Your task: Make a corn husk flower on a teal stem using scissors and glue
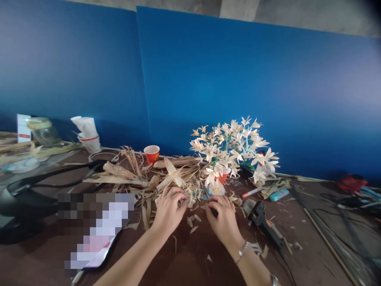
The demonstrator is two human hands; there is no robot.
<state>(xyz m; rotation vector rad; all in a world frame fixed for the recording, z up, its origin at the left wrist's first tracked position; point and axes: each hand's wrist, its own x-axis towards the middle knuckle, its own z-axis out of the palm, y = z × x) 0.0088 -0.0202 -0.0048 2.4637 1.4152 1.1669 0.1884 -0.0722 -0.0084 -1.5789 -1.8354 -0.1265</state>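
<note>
My left hand [170,209] is closed over the near edge of a pile of dried corn husks [178,176], thumb and fingertips pinched together. Whatever lies between them is too small or hidden to make out. To its right, my right hand [224,217] curls around a black-handled tool [214,212], largely covered by the fingers. Small husk scraps [193,220] are strewn on the brown table between and in front of the hands. Just beyond the right hand stands a bunch of pale husk flowers [235,145] on green and light-blue stems, in a red paper cup [224,174].
A black glue gun [264,224] with a cord lies right of my right hand. Behind it are a marker [251,193] and a turquoise packet [279,194]. A pixelated phone [101,238] and a black strap [59,174] lie left. Another red cup [151,154] stands behind the husks.
</note>
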